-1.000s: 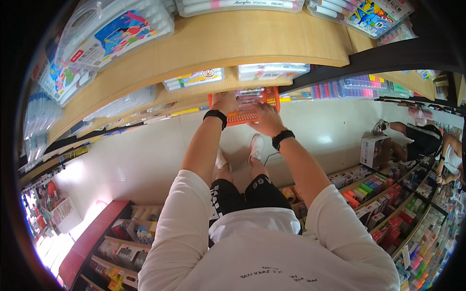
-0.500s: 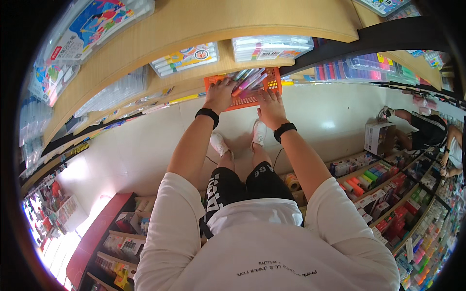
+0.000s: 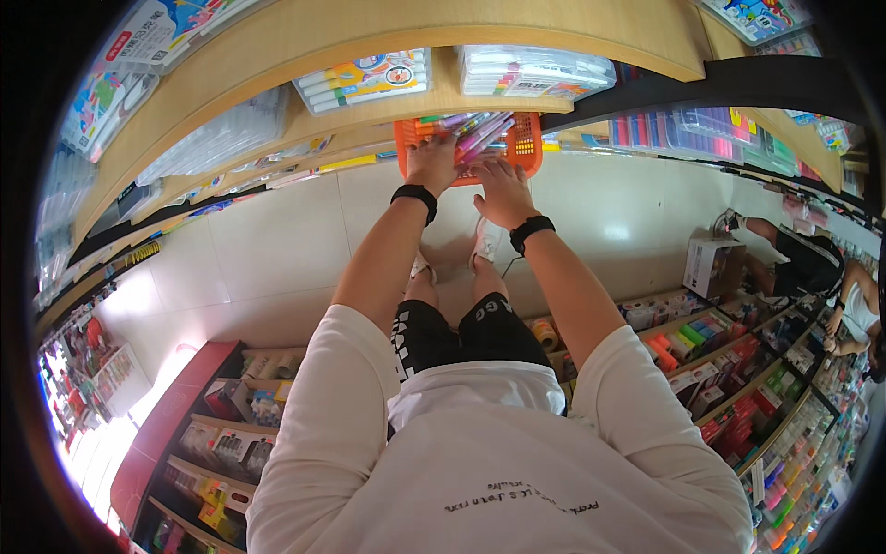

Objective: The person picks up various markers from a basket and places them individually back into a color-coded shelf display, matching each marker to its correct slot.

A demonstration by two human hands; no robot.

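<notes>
An orange plastic basket [image 3: 526, 152] with slotted sides sits at the shelf's edge, its far part under the wooden shelf board. Several colourful pens [image 3: 486, 137], pink, purple and white, lie slanted in it. My left hand [image 3: 432, 164] reaches over the near left rim, closed about the lower ends of the pens; its fingertips are partly hidden among them. At the near rim, my right hand [image 3: 505, 192] is open, fingers apart and bent toward the basket beside the pens. Each wrist wears a black band.
Clear boxes of markers [image 3: 365, 83] and another marker box [image 3: 535, 72] stand on the wooden shelf [image 3: 397, 32]. Behind me, low shelving [image 3: 701, 374] holds packaged goods. Another person [image 3: 812, 258] is at the far right near a white carton [image 3: 711, 266]. Pale tiled floor lies underfoot.
My right hand has slid left along the near rim, closer to my left hand. The left hand has shifted slightly up and right, and the pens have turned slightly.
</notes>
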